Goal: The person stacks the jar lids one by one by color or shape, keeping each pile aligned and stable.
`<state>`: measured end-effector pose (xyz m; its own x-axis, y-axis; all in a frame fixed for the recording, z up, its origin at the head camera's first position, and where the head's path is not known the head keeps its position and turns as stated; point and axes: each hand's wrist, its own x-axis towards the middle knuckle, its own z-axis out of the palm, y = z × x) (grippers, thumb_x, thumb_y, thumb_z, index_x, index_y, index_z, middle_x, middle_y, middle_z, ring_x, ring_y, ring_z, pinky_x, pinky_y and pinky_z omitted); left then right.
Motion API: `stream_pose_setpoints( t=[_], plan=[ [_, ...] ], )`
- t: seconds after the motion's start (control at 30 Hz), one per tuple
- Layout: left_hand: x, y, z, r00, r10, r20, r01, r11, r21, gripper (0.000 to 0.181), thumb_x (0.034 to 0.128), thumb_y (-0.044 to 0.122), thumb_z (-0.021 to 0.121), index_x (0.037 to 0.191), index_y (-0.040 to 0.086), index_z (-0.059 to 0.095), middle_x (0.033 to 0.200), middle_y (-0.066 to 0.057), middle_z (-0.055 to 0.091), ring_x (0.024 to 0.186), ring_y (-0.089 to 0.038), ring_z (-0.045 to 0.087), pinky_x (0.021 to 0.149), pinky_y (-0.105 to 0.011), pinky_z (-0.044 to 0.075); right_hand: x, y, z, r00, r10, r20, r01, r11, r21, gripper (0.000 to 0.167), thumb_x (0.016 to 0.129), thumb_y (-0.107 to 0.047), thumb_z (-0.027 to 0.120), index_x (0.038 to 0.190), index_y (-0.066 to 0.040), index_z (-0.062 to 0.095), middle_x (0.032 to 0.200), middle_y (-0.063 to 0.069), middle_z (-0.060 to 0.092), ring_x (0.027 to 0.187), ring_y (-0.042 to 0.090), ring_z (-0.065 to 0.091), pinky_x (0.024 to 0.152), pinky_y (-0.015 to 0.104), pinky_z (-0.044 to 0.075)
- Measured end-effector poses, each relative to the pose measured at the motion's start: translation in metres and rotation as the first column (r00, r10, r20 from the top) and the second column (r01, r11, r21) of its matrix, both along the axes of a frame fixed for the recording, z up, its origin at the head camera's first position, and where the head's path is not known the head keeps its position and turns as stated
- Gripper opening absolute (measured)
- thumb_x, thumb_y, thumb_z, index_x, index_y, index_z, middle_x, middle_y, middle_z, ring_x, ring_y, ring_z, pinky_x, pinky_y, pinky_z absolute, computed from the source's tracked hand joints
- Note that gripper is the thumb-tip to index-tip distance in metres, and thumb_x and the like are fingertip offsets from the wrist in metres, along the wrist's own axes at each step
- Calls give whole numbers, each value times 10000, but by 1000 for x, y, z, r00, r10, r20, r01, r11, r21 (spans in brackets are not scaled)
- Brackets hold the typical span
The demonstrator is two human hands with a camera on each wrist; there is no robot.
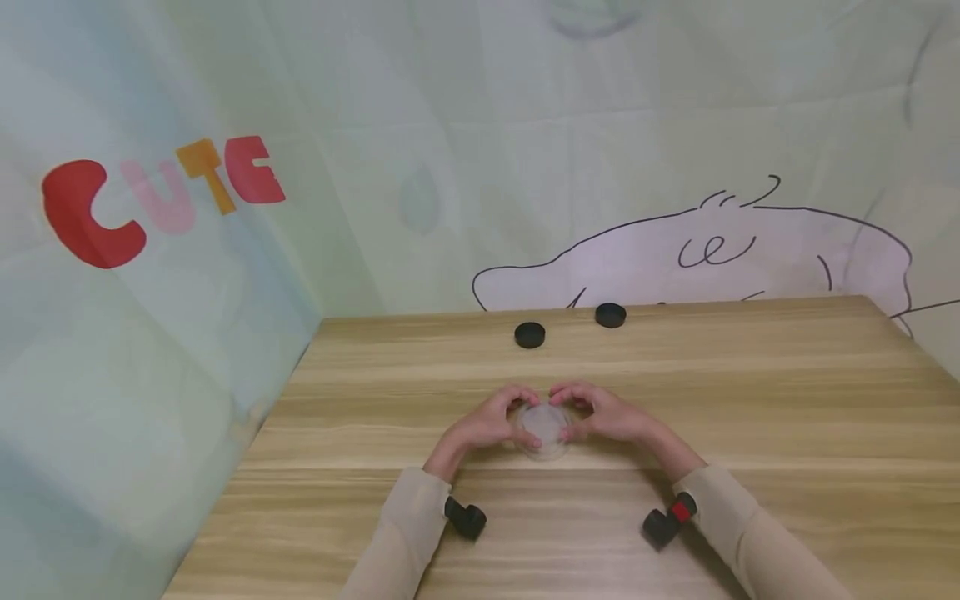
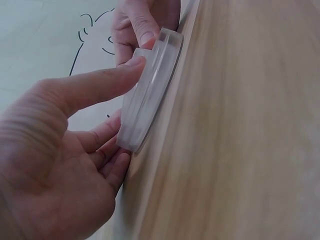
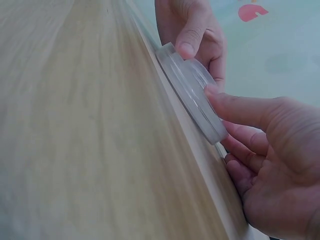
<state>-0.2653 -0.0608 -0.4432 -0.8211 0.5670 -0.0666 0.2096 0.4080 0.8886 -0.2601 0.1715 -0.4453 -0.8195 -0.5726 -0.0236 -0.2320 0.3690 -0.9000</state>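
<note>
In the middle of the table lies a clear, frosted round piece [image 1: 543, 425], low and disc-shaped. The wrist views show it as two tiers, a smaller round on a wider one [image 2: 156, 92]; whether these are two separate parts I cannot tell. My left hand [image 1: 489, 422] holds its left side between thumb and curled fingers. From the opposite side my right hand [image 1: 611, 417] holds it likewise, with the thumb [image 3: 245, 107] against the upper tier. The wider tier appears to rest flat on the wood.
Two black, shallow round lid-like pieces [image 1: 530, 335] [image 1: 611, 315] lie near the wooden table's [image 1: 750, 400] far edge. A printed cloth backdrop [image 1: 420, 100] hangs behind and to the left. Each sleeve cuff bears a black wrist device [image 1: 467, 521].
</note>
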Motion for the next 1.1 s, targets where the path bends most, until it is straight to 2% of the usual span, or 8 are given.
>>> stream_pose_setpoints(
  t=[0.4,0.53,0.63,0.7,0.83,0.9,0.97,1.1],
  plan=[
    [-3,-5,1,1000,22,21,-23,999,47,546,783,101,785,1262,14,539,1305,-159,549,1188,-240,489,1047,-379,396,-6,-1,0,1000,-24,-9,24,1000,-6,429,872,-155,707,1238,18,566,1358,215,533,1268,365,467,1075,506,363],
    [-6,-5,4,990,103,99,-112,989,93,553,840,179,739,1314,10,509,1343,-172,538,1235,-285,504,1085,-435,401,-14,-1,6,996,-76,47,77,996,-34,440,916,-185,660,1278,37,545,1342,227,557,1243,339,520,1065,469,407],
    [-17,-1,10,965,234,116,-248,961,124,550,857,210,730,1312,-13,515,1333,-194,553,1225,-319,532,1066,-455,429,-30,-4,19,976,-215,35,217,974,-64,402,932,-171,633,1264,44,560,1301,235,595,1206,333,571,1058,462,437],
    [-29,2,15,937,337,94,-348,927,139,538,855,201,737,1299,-19,529,1301,-199,575,1192,-320,556,1018,-429,467,-45,-9,28,936,-350,-34,346,934,-88,344,932,-138,631,1221,46,597,1250,234,631,1156,334,606,1011,445,480],
    [-58,8,20,851,512,115,-524,821,227,530,857,117,719,1317,-42,511,1254,-221,586,1109,-311,591,885,-356,509,-77,-23,34,852,-510,-122,492,858,-148,325,912,-49,644,1212,74,608,1209,263,644,1102,353,618,914,330,519],
    [-70,10,18,820,559,123,-570,778,264,552,853,81,711,1340,-52,487,1259,-231,580,1110,-315,590,879,-348,509,-88,-28,30,846,-525,-91,509,847,-150,378,903,-25,648,1261,77,578,1241,271,624,1124,356,598,908,279,503],
    [-80,13,14,808,578,119,-584,757,292,586,841,45,710,1360,-66,461,1280,-244,570,1136,-335,577,924,-362,504,-96,-31,24,859,-510,-51,500,856,-133,439,900,-16,647,1313,81,535,1286,281,594,1162,367,575,940,280,491],
    [-87,21,-3,816,577,43,-561,771,300,625,810,-5,724,1364,-91,448,1272,-272,584,1139,-373,584,989,-405,491,-102,-31,11,881,-473,-13,471,879,-79,488,902,-15,639,1357,82,492,1337,283,561,1230,394,541,1044,395,457]
  ],
)
